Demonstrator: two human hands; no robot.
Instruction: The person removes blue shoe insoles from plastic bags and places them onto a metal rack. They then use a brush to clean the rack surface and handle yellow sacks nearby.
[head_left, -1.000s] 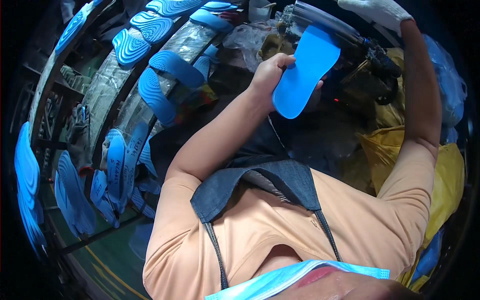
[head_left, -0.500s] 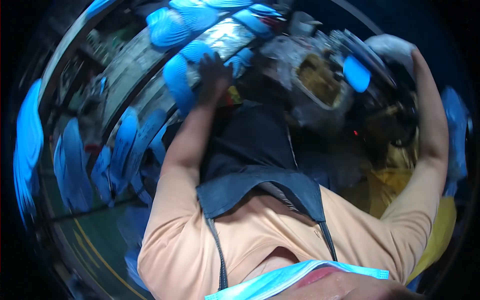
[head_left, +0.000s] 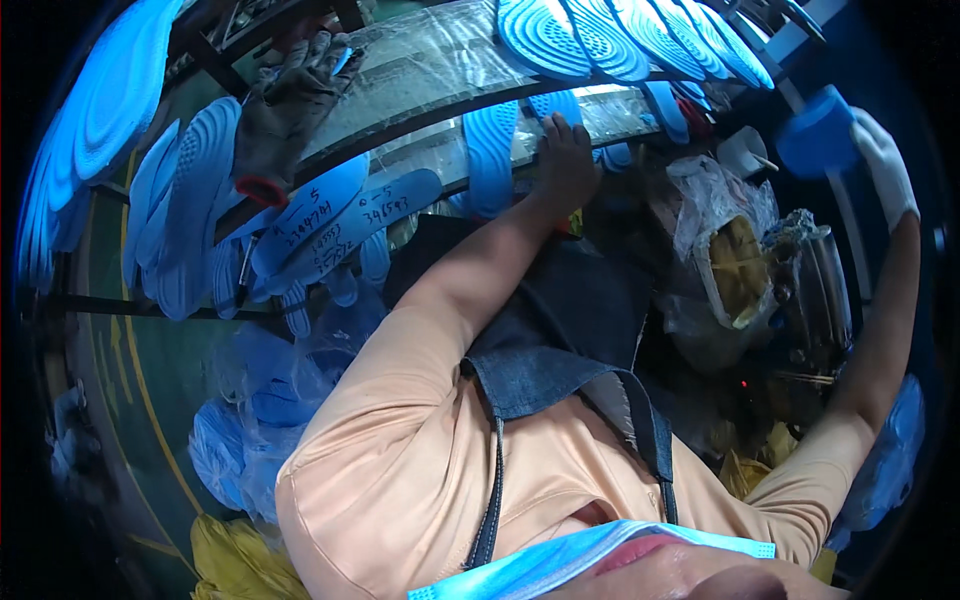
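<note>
Your bare left hand (head_left: pixel 563 160) reaches up to the upper middle of the frame and lies flat, fingers spread, on a blue moulded foam shoe insole (head_left: pixel 490 155) that hangs over the edge of the plastic-covered rack shelf (head_left: pixel 420 75); the hand presses or touches the insole and has not closed round it, so the grip there is released. Your right hand (head_left: pixel 880 160), in a white glove, is raised at the upper right of the frame and grasps a blue foam piece (head_left: pixel 818 130), fingers wrapped behind it. More blue ribbed insoles (head_left: pixel 620 35) lie in a row along the top of the shelf, and others hang at the upper left beside a dark work glove with a red cuff (head_left: pixel 285 95). Two flat blue insoles with handwriting (head_left: pixel 340 215) sit below the shelf edge. To the right of centre stands a glue-crusted metal machine (head_left: pixel 815 290) with a clear plastic bag of yellowish stuff (head_left: pixel 735 260) just beside it. You appear to be mid-swap: one piece held high on the right, the left settling on the shelf insole. To lift that insole, you would need to curl the fingers under its hanging edge before drawing it off.
</note>
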